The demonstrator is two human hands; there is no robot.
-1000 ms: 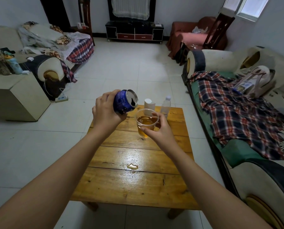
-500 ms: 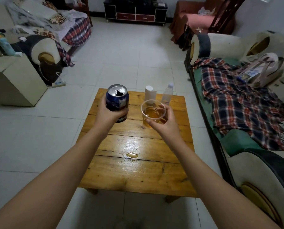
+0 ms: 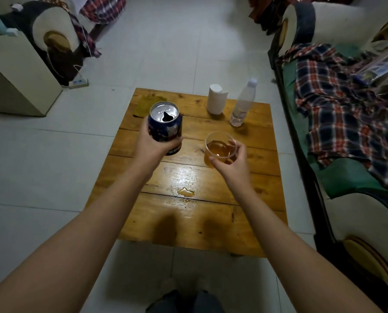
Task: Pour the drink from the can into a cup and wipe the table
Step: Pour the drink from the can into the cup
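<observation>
My left hand (image 3: 152,144) grips a blue drink can (image 3: 166,125), held upright above the wooden table (image 3: 211,227) with its opened top facing me. My right hand (image 3: 232,164) holds a clear plastic cup (image 3: 220,150) partly filled with amber drink, just right of the can. A small amber puddle (image 3: 185,192) lies on the table nearer to me than both hands. An olive-green cloth (image 3: 146,107) lies flat at the table's far left corner, behind the can.
A white paper roll (image 3: 215,99) and a clear water bottle (image 3: 243,103) stand at the table's far right. A sofa with a plaid blanket (image 3: 346,114) runs along the right. A beige cabinet (image 3: 14,86) and an armchair (image 3: 53,35) stand at the left.
The can went from tilted over the cup to upright. Both hands have come lower toward the table, and my view has tipped down, bringing the olive cloth into sight.
</observation>
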